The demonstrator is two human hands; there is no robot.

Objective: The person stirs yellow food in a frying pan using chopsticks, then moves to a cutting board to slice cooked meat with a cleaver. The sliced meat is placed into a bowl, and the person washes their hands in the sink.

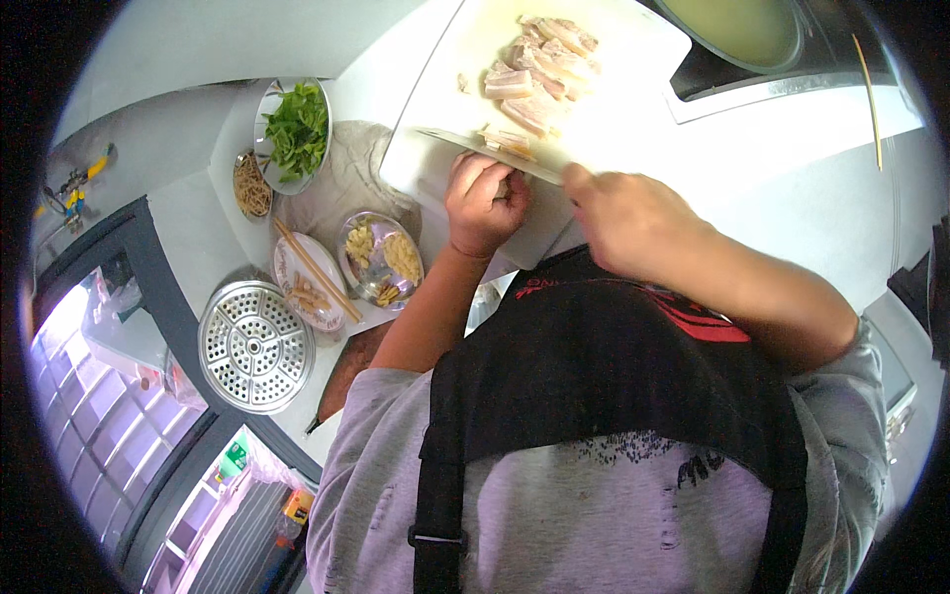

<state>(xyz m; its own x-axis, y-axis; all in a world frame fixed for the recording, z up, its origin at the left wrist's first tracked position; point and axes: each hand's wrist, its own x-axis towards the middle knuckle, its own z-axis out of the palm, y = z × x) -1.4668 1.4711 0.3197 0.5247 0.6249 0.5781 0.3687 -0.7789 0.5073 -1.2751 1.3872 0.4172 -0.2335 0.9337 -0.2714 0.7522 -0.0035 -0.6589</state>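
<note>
My right hand [631,215] grips a kitchen knife [482,148] near its handle, the blade lying across a white cutting board [438,89]. Against the near side of the blade, my left hand [486,197] has its fingers curled; a pale piece of what looks like meat is partly visible inside the curled fingers. Thin slices of pale meat [508,139] lie at the far side of the blade. Farther up the board is a loose pile of sliced cooked meat, apparently pork belly [542,74].
Left of the board are a bowl of green leaves [297,134], a small dish of brown strips [252,185], a plate of chopped garlic or ginger [382,256], an oval plate with chopsticks [308,282] and a perforated metal steamer tray [256,347]. A large pot [735,30] stands upper right.
</note>
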